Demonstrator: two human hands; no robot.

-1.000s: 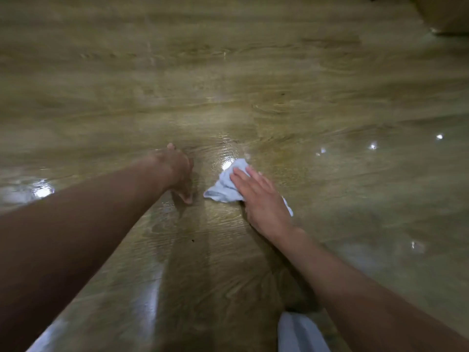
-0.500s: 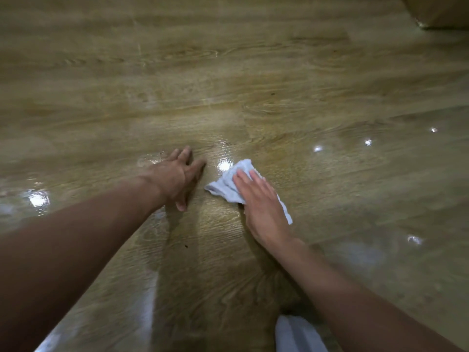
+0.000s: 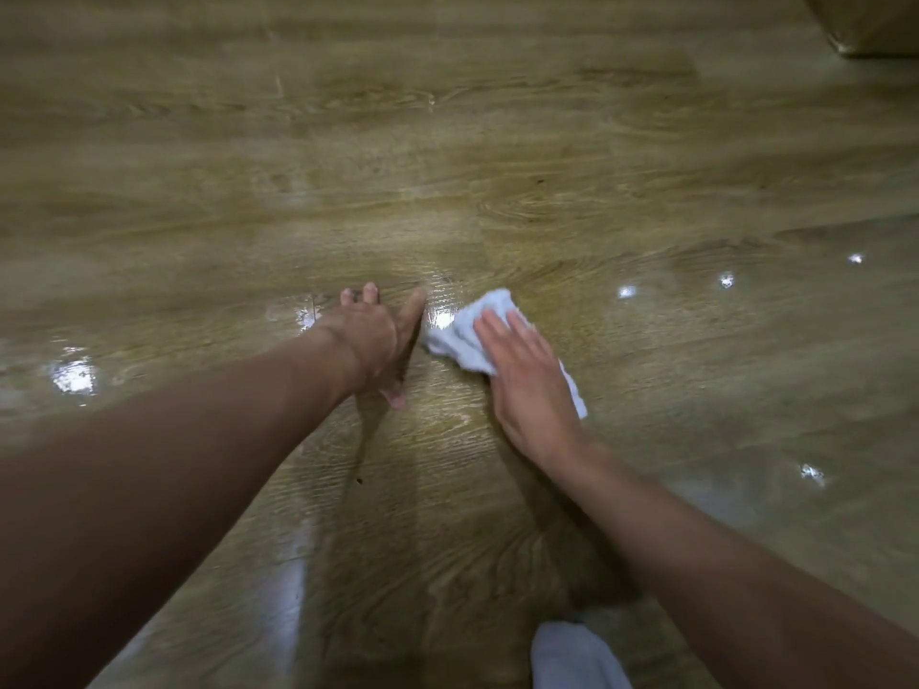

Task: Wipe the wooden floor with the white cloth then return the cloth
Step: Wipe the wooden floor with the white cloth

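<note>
A crumpled white cloth (image 3: 465, 330) lies on the glossy wooden floor (image 3: 447, 166) in the middle of the head view. My right hand (image 3: 527, 375) presses flat on top of it, fingers together and pointing away from me, covering most of its near part. Just left of the cloth my left hand (image 3: 375, 335) rests on the bare floor with its fingers spread, holding nothing. Its index finger tip is close to the cloth's left edge.
The foot of a brown piece of furniture (image 3: 875, 27) shows at the top right corner. A white piece of fabric (image 3: 572, 656) sits at the bottom edge between my arms. Ceiling lights reflect off the floor on both sides.
My left hand has unfolded from a loose fist into a flat, spread hand on the floor. My right hand has kept the cloth pressed down and shifted it slightly away from me.
</note>
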